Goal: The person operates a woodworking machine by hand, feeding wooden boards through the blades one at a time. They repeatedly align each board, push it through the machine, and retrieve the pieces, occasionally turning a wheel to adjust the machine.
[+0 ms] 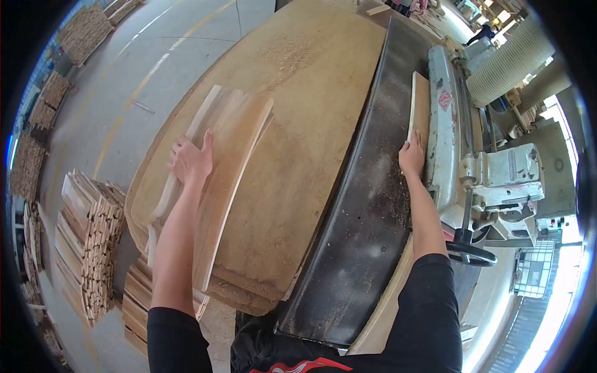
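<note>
My left hand (191, 159) rests over several wooden boards (231, 140) lying side by side at the left of a large worn plywood tabletop (292, 149). Its thumb stands apart from the fingers, which reach toward the outer board edge and are slightly blurred. My right hand (411, 156) grips the near end of a single narrow wooden board (420, 104), thumb on its left side. That board lies lengthwise on a dark metal machine bed (367, 205), close along the pale green machine housing (440, 118).
A black handwheel (471, 253) sticks out below the machine, near my right arm. A ribbed hose (510, 59) rises at the upper right. Stacked boards (93, 248) stand on the floor at the left. Sawdust (289, 56) lies on the tabletop, and a distant person (484, 34) is at the back.
</note>
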`<control>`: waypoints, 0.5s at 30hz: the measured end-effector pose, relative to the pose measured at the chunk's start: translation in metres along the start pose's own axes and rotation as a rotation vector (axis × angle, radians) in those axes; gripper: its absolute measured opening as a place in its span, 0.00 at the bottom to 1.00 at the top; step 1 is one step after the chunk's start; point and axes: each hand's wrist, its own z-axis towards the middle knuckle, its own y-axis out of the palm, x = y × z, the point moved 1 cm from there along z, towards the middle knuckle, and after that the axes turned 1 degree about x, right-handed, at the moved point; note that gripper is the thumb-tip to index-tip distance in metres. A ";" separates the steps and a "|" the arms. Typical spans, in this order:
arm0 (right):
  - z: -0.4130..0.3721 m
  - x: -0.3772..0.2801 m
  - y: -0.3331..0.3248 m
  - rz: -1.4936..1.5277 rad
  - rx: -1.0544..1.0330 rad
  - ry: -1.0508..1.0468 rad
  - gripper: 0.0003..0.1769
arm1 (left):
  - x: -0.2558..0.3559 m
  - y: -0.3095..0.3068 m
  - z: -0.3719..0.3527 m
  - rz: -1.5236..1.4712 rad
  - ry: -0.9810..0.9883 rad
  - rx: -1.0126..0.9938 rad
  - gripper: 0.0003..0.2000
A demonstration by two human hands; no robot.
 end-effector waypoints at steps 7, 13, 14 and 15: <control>-0.003 -0.005 -0.005 -0.005 -0.005 0.001 0.32 | 0.004 0.000 -0.001 0.015 -0.002 -0.022 0.47; -0.004 -0.004 -0.006 -0.034 0.005 -0.005 0.33 | 0.003 -0.001 0.002 0.014 0.003 -0.032 0.46; -0.003 -0.003 -0.006 -0.027 0.012 -0.005 0.33 | 0.003 -0.001 0.003 0.010 0.007 -0.030 0.46; -0.005 -0.003 -0.004 -0.018 0.016 -0.002 0.33 | 0.003 0.000 0.003 0.007 0.001 -0.034 0.46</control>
